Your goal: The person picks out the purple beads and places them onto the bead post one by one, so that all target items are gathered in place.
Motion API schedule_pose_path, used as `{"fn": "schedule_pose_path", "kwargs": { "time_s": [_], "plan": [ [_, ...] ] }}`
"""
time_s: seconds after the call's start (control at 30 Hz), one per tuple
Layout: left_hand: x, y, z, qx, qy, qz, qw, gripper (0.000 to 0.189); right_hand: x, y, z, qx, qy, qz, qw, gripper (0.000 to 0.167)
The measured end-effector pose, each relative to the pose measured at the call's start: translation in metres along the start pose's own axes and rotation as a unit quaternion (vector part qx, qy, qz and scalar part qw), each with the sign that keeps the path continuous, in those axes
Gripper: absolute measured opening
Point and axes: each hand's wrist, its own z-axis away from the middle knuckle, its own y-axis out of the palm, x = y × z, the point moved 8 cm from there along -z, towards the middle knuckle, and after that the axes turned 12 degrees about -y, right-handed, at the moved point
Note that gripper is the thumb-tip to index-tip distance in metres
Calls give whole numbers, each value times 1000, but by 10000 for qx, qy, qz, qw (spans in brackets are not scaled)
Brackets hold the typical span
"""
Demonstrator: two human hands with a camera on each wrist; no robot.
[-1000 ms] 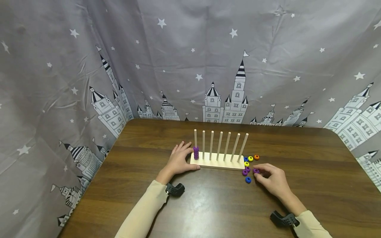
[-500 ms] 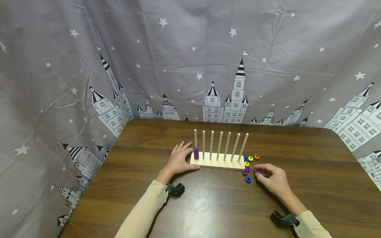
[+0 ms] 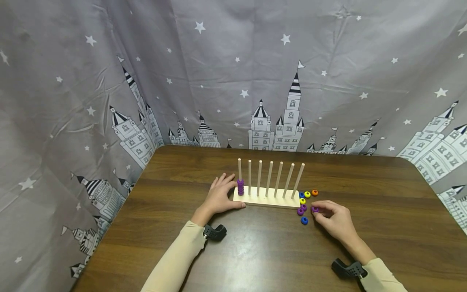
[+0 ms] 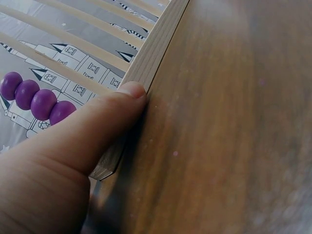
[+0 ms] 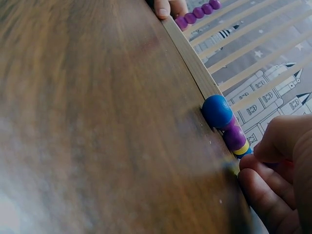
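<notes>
A pale wooden peg stand (image 3: 270,198) with a row of upright pegs stands on the table. Purple beads (image 3: 240,187) are stacked on its leftmost peg. My left hand (image 3: 218,196) holds the stand's left end, the thumb (image 4: 109,109) against the front edge and the other fingers spread toward the back. To the right of the stand, my right hand (image 3: 335,219) pinches a purple bead (image 3: 315,209) between thumb and fingertips, low at the tabletop. In the right wrist view the fingers hide most of that bead.
Near the stand's right end lie loose beads: two purple, including one purple bead (image 3: 300,211), a blue bead (image 3: 304,220), another blue one, two yellow beads (image 3: 307,194) and an orange bead (image 3: 315,192). A grey curtain (image 3: 219,73) hangs behind the brown table (image 3: 255,251).
The right fingertips have shifted very slightly to the right with the purple bead. My left hand and the stand have stayed in place.
</notes>
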Motion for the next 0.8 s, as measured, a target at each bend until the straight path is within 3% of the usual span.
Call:
{"fn": "schedule_pose_path", "kwargs": {
  "time_s": [0.8],
  "plan": [
    [-2, -1, 1, 59, -27, 3, 10000, 76, -1, -2, -1, 3, 152, 23, 9999, 18]
  ]
}}
